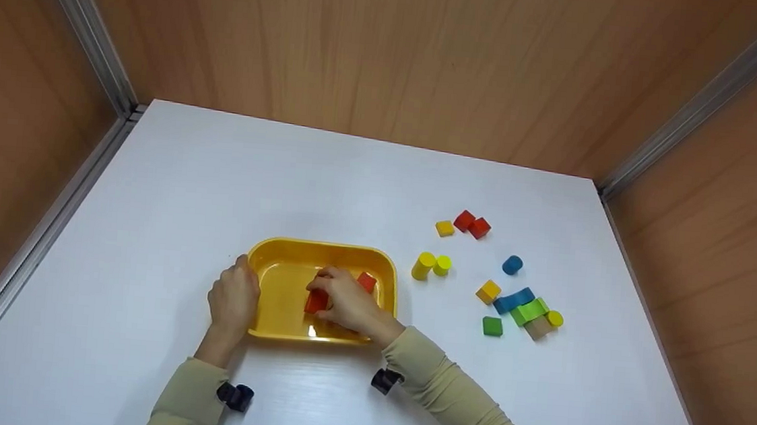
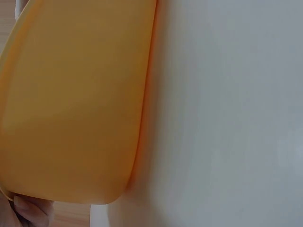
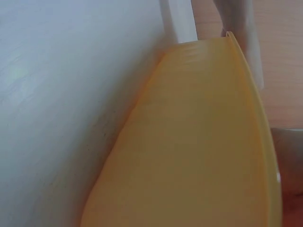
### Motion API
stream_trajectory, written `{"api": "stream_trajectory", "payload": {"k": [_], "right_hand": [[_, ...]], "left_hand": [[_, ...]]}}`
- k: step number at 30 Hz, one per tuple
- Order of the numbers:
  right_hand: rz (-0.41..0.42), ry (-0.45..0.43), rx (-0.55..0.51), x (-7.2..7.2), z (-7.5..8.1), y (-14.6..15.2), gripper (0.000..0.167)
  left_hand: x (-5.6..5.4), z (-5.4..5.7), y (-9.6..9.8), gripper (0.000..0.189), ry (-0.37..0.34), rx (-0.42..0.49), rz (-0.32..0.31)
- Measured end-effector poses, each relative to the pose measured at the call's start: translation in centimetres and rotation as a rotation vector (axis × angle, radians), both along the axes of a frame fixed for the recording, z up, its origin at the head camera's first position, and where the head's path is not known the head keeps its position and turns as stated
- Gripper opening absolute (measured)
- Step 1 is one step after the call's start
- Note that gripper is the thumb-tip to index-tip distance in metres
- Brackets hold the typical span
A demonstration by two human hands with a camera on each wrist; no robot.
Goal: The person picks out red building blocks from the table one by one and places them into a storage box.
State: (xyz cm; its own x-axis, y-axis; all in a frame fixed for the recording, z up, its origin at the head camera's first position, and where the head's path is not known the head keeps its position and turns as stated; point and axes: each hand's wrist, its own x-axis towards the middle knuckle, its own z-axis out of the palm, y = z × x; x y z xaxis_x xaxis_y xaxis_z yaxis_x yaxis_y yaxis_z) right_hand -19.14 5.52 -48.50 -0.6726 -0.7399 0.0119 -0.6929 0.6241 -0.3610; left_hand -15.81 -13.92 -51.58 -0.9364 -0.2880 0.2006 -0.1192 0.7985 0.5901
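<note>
A yellow plastic tray [image 1: 266,305] stands on the white table. My left hand [image 1: 234,296] grips its left rim; in the left wrist view the fingers [image 2: 33,212] wrap the rim at the lower left corner, and the tray's outer wall [image 2: 75,104] fills much of the view. My right hand [image 1: 348,301] reaches over the near rim into the tray and pinches a red block [image 1: 316,301] between thumb and fingers. A second red block [image 1: 367,281] lies behind that hand, partly covered by it. From the right wrist, mostly the tray's outer wall [image 3: 189,123] shows.
Right of the tray lie loose blocks: two yellow cylinders [image 1: 423,266], red cubes [image 1: 464,220] beside a yellow block [image 1: 445,228], a blue cylinder [image 1: 512,265], a green cube [image 1: 492,327], and a cluster with blue arch [image 1: 514,300] and green arch [image 1: 530,311]. Wooden panels [image 1: 364,49] surround the table.
</note>
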Motion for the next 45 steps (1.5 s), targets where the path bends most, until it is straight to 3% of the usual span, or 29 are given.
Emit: {"api": "stream_trajectory", "payload": {"k": [9,15,21,27,33,38,45], "right_hand": [[0.112,0.020,0.063,-0.2,-0.5,-0.2,0.031],[0.167,-0.005,0.060,-0.4,-0.9,-0.2,0.023],[0.204,0.041,0.070,-0.4,-1.0,-0.4,0.020],[0.188,0.036,0.111,-0.3,-1.2,-0.4,0.024],[0.158,0.035,0.126,0.0,-1.1,-0.1,0.038],[0.145,0.102,0.053,0.2,-0.9,0.4,0.034],[0.077,0.116,-0.086,0.2,0.0,1.7,0.025]], "left_hand": [[0.1,-0.1,0.0,0.016,0.035,-0.007,-0.036],[0.1,0.0,0.0,0.017,0.015,-0.011,-0.025],[0.0,0.1,0.1,0.020,0.002,-0.014,-0.012],[0.0,0.0,0.0,0.022,-0.004,-0.018,-0.011],[0.2,-0.1,0.0,0.022,0.012,-0.019,-0.012],[0.1,-0.1,0.0,0.017,0.047,-0.017,-0.021],[0.0,-0.1,0.0,0.019,0.046,-0.015,-0.018]]}}
